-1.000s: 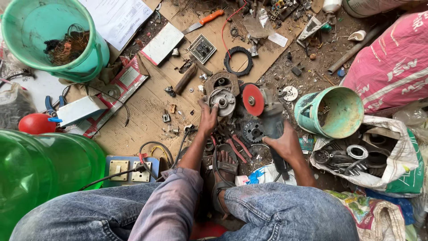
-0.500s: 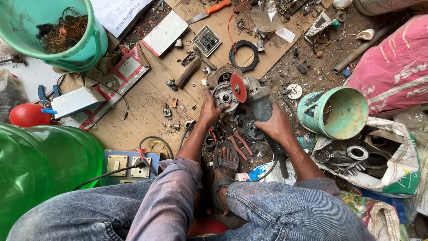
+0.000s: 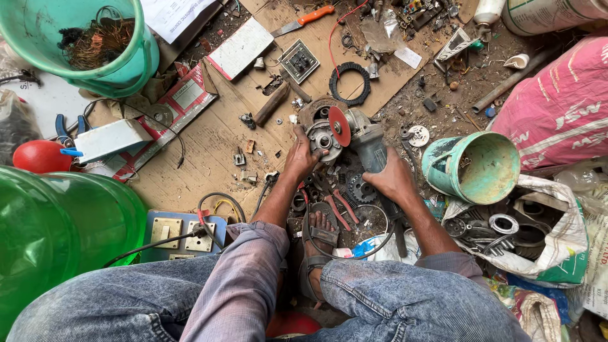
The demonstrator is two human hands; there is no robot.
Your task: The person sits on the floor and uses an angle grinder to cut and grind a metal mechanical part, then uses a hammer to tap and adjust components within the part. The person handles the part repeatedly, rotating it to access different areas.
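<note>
The right hand [image 3: 391,179] wraps its fingers around the grey angle grinder [image 3: 366,144], just above the sandalled foot [image 3: 318,235]. Beside it, the left hand [image 3: 299,158] pinches a round metal part [image 3: 322,140] against the red disc [image 3: 339,126]. Beyond lie a black ring [image 3: 349,83] and an orange-handled knife [image 3: 304,19] on the cardboard [image 3: 209,152].

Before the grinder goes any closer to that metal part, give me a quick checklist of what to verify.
1. Right hand wrapped around the grinder body: ok.
2. Left hand steadying the round metal part: ok, but fingers lie close to the red disc.
3. Gloves: not ok, both hands bare.
4. Foot away from the work: not ok, sandalled foot sits just below it.
5. Cable clear of the disc: cannot tell.
6. Disc spinning: cannot tell.
</note>
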